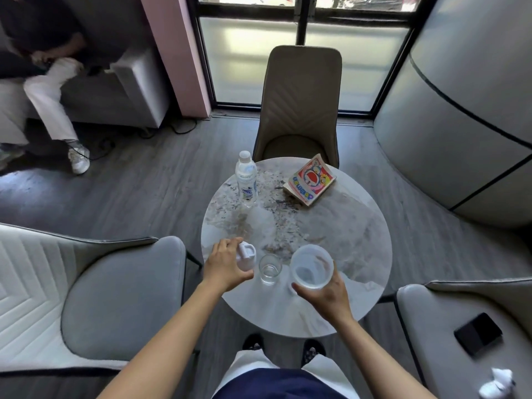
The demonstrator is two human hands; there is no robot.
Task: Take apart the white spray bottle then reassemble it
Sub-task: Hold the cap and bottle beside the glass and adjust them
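Round marble-patterned table, directly in front of me, seen from above.

Item 1: spray head, white, near the table's left edge. My left hand curls around its left side, thumb below and fingers above it, gripping it; whether it rests on the table or is lifted just clear, I cannot tell.

Item 2: bottle body, translucent white, open mouth facing up at me. My right hand clamps it from below and the right, thumb on the near rim, fingers wrapped round the far side. It is held above the near part of the table, separate from the spray head.

Item 3: small clear drinking glass, upright on the table between my two hands, just beside the spray head and close to the bottle body. Contents not discernible.

Item 4: plastic water bottle, white cap on, printed label, upright at the far left of the table.

Item 5: comic book, colourful cover, lying flat at the far right of the table, well apart from the hands.

Surroundings: brown chair beyond the table; grey chair to my left; another grey chair to my right carrying a black flat object. A seated person occupies a sofa at far left.
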